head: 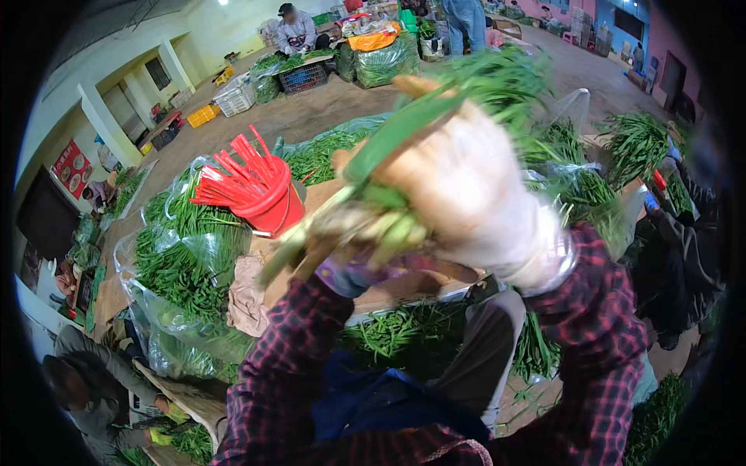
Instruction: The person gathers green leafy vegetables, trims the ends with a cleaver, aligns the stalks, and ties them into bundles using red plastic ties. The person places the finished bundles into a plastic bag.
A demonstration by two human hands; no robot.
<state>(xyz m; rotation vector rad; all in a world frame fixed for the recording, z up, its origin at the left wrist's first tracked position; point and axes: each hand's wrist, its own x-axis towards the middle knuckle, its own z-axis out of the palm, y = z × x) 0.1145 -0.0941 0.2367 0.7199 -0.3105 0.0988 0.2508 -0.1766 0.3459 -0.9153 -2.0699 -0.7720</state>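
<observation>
My right hand point(466, 180), in a pale glove with a clear plastic cuff, is raised close to the camera and blurred. It grips a bunch of long-leaved greens point(495, 81). The leaves fan out beyond the hand at upper right, and the pale stem ends point to lower left. One broad leaf lies across the front of the fingers. Beneath the stems is my left hand point(352, 276), in a purple patterned glove. Most of it is hidden behind the bunch and the right hand, so its grip cannot be made out.
A red bucket point(271, 204) of red strips point(236, 177) stands on the cardboard-topped work surface point(326, 195). Beside it are a crumpled cloth point(247, 291) and bagged greens point(180, 262). Loose greens point(384, 335) lie by my knees. A co-worker point(105, 390) sits at lower left.
</observation>
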